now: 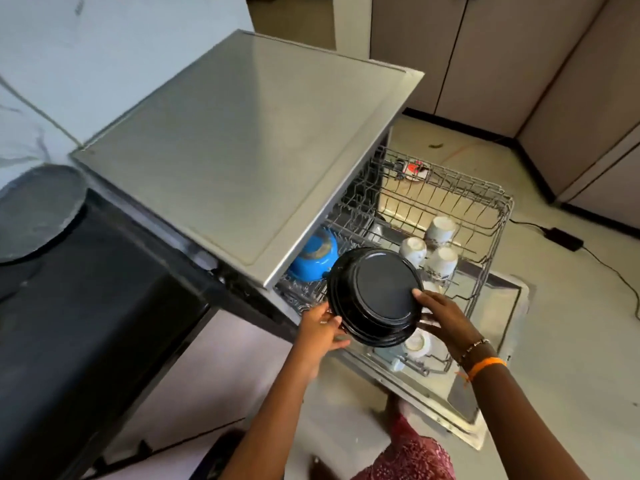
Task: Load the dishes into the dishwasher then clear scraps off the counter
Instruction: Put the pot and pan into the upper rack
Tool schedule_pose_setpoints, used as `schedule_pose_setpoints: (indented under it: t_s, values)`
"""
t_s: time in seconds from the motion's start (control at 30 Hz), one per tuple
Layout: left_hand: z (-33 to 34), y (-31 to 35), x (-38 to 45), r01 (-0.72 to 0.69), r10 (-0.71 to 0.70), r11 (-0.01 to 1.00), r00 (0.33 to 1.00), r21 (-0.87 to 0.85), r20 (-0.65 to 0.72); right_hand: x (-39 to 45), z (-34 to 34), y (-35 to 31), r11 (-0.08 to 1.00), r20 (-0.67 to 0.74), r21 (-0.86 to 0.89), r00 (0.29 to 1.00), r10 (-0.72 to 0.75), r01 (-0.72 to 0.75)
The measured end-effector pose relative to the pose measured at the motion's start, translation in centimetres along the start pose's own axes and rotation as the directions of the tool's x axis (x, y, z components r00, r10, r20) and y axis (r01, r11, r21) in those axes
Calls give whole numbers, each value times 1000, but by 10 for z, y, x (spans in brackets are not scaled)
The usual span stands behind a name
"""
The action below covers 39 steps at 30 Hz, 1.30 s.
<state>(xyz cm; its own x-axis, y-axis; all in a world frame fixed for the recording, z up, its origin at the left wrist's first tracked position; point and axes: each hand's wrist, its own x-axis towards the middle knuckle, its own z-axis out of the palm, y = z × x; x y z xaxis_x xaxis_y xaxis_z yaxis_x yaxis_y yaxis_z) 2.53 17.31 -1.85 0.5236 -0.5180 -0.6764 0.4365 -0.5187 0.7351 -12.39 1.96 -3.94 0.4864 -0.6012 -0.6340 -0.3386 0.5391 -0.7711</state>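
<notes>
A black plate (375,292), bottom side up, hangs over the pulled-out wire rack (485,216) of the open dishwasher (242,150). My left hand (320,329) grips its left rim from below. My right hand (440,315) holds its right rim, with fingertips on the underside. In the rack sit a blue bowl (313,254), turned over at the left, and several white cups (441,263), upside down at the right. Another white cup (417,344) lies just under the plate.
The dishwasher's lowered door (485,386) juts out over the floor below the rack. A black counter (86,306) with a round dark lid (38,213) stands at the left. Grey cabinets (519,57) line the back right. A black cable and adapter (566,239) lie on the floor.
</notes>
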Motion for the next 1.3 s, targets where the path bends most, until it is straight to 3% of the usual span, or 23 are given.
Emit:
schedule_pose_setpoints:
  t_s: [0.2,0.4,0.67,1.07,1.17,1.3]
  values:
    - [44,38,80,130,-145,975,987,-180,-67,109,-13,-33,992,-1,-119,999,-52,52]
    - [63,60,152,147,-168,976,978,-162,-127,219,-5,-57,951,-22,-303,997,-79,69]
    - [70,60,205,182,-211,972,954,-147,-212,289,11,-57,833,56,-552,998,-11,40]
    - [73,53,208,201,-228,965,960,-166,-161,274,14,-69,639,88,-761,994,-73,114]
    - [65,49,189,193,-244,950,950,-245,-196,245,27,-71,617,78,-776,991,-111,131]
    - [49,46,142,141,-247,904,943,-404,-224,190,63,-61,624,204,-755,976,-69,202]
